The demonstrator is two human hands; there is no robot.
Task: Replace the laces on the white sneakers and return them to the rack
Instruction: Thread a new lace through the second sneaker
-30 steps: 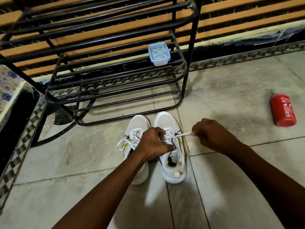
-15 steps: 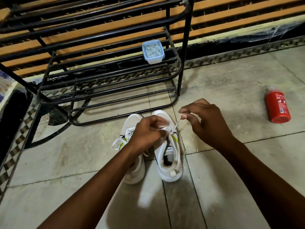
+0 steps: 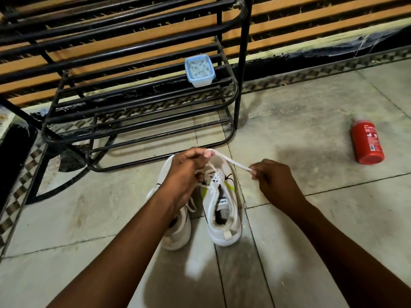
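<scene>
Black metal shoe rack (image 3: 244, 63) at left, a small blue tub (image 3: 199, 71) on its shelf. In front, two white sneakers (image 3: 224, 238) sit on the floor. Left hand (image 3: 184, 174) and right hand (image 3: 275, 181) each pinch a white lace (image 3: 233, 162), taut between them. Red bottle (image 3: 367, 143) lies far right

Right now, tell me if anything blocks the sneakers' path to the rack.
Nothing visible does: only bare floor tile lies between the white sneakers and the rack. A blue container occupies one shelf's right end. The left hand and right hand pinch the lace.
</scene>
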